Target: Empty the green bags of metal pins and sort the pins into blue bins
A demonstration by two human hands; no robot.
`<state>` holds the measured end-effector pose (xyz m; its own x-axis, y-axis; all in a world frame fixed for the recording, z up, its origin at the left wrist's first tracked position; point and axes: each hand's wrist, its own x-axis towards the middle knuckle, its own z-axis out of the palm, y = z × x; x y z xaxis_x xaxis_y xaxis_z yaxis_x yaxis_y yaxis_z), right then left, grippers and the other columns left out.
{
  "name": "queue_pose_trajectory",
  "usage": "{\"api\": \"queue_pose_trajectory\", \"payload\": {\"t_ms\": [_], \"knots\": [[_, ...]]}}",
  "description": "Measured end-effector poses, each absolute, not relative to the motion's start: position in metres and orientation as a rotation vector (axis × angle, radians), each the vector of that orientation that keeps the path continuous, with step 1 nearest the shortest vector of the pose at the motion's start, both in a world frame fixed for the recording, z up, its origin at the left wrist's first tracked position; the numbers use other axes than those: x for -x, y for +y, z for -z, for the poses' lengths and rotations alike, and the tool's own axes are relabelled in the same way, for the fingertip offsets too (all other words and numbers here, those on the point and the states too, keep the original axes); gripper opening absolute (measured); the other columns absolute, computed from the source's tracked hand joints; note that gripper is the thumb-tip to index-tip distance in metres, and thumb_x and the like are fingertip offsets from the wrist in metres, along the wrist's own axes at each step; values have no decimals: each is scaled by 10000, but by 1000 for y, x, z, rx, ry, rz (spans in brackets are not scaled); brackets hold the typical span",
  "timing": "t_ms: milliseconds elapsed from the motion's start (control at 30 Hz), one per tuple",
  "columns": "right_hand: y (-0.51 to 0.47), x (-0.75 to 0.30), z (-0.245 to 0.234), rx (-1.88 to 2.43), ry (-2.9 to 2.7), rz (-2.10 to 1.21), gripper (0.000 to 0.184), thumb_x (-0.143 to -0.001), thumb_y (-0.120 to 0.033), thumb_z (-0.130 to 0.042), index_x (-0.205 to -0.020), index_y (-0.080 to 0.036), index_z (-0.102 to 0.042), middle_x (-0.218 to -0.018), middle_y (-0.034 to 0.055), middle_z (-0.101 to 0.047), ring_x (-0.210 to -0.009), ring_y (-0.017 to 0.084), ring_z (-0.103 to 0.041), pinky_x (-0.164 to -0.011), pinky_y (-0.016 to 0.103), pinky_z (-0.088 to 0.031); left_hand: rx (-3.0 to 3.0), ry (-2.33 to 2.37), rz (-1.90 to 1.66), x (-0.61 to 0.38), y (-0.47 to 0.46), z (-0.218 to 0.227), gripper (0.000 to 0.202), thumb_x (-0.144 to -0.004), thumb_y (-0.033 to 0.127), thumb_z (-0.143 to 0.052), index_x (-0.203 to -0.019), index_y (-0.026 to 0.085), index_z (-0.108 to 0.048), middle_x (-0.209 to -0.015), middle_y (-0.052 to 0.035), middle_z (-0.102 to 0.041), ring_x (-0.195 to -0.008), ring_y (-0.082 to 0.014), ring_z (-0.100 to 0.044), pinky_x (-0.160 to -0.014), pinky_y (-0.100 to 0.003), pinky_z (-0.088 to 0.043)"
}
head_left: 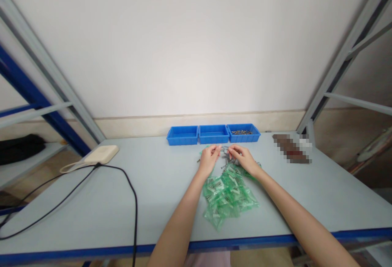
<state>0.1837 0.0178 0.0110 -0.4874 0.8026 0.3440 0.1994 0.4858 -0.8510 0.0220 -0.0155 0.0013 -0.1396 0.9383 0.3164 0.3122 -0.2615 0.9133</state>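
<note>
My left hand point(210, 156) is closed, thumb and fingers pinched together beside a small pile of loose metal screws point(227, 159); what sits in the pinch is too small to make out. On the other side of the pile, my right hand point(242, 156) pinches what looks like a screw at its fingertips. Clear green plastic bags point(229, 197) with screws inside lie heaped between my forearms, nearer the table's front edge. More green plastic shows partly under both hands.
Behind my hands three blue bins stand in a row: left bin point(183, 141), middle bin point(213, 140), and right bin point(244, 139) holding screws. A white box point(102, 154) and black cable point(134, 193) lie left. A blurred-out object point(290, 149) lies right.
</note>
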Motion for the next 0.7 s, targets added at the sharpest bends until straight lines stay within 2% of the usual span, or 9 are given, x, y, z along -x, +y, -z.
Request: {"api": "queue_pose_trajectory", "payload": {"t_ms": [100, 267, 500, 700], "knots": [[16, -184, -12, 809, -1969, -1000, 327, -877, -442, -436, -715, -181, -548, -639, -7, -543, -635, 134, -479, -614, 245, -377, -1578, 1412, -1422, -22, -16, -2, 434, -821, 544, -426, -583, 183, -463, -426, 62, -388, -402, -88, -361, -460, -220, -286], [15, -184, -14, 779, -1997, -1009, 338, -879, -443, -432, -693, -181, -539, -646, -5, -545, -651, 138, -487, -631, 248, -374, -1605, 1363, -1410, -20, -15, 0, 347, -823, 510, -444, -746, 183, -527, -424, 78, -399, -396, -95, -357, -460, -215, -284], [15, -185, -12, 763, -2026, -1064, 409, -878, -475, -410, -610, -183, -511, -586, -5, -517, -605, 136, -476, -611, 255, -378, -1639, 1439, -1409, -21, -14, 2, 448, -825, 555, -412, -573, 186, -433, -485, 45, -418, -465, -99, -394, -483, -221, -290], [39, -191, -6, 841, -1858, -987, 408, -841, -521, -422, -611, -195, -506, -549, -4, -517, -555, 141, -482, -584, 265, -397, -1648, 1563, -1473, -14, -18, -5, 419, -882, 513, -333, -699, 195, -534, -478, 38, -472, -463, -118, -444, -512, -226, -319]]}}
